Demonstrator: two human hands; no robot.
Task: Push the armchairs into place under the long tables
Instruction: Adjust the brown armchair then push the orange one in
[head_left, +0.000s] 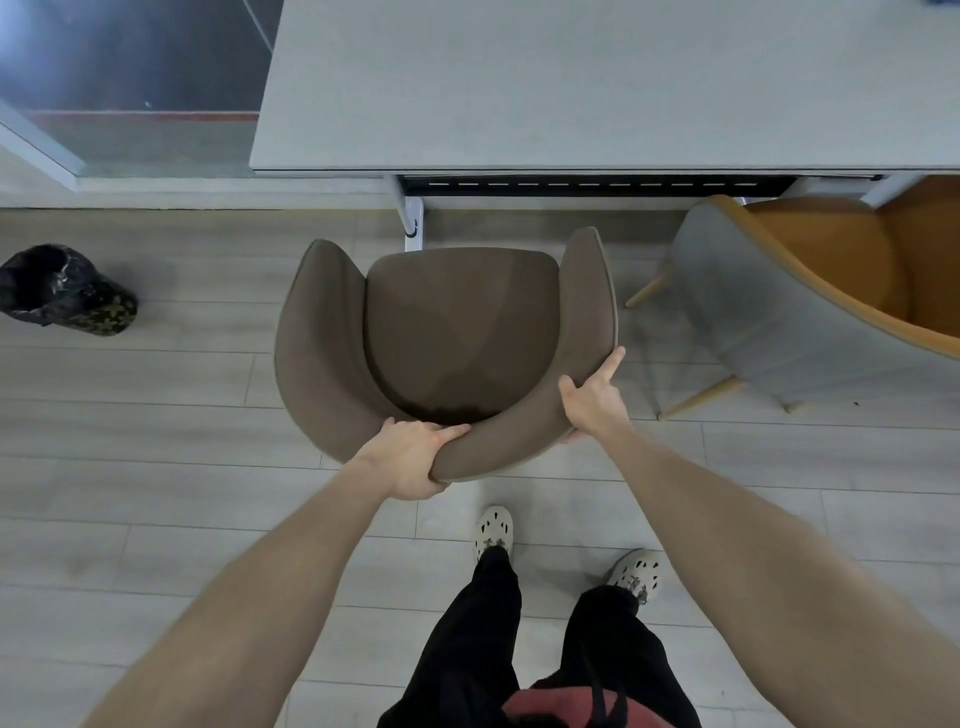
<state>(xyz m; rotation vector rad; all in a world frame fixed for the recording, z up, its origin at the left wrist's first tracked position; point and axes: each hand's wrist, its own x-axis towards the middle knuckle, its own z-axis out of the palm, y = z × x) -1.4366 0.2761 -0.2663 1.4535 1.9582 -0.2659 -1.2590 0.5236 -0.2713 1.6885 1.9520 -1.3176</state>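
Brown armchair (457, 332) stands on the floor just short of the bench's (571, 104) near edge, close to its left corner, seat facing the bench w/ the white bench leg (413, 223) right ahead of the seat front. Your left hand (410, 457) is wrapped round the backrest rim, and your right hand (592, 400) clasps the rim's right curve w/ index finger extended. Push evenly w/ both hands, steering slightly right so the seat clears that leg, but keep off the grey-and-orange chair (810, 312).
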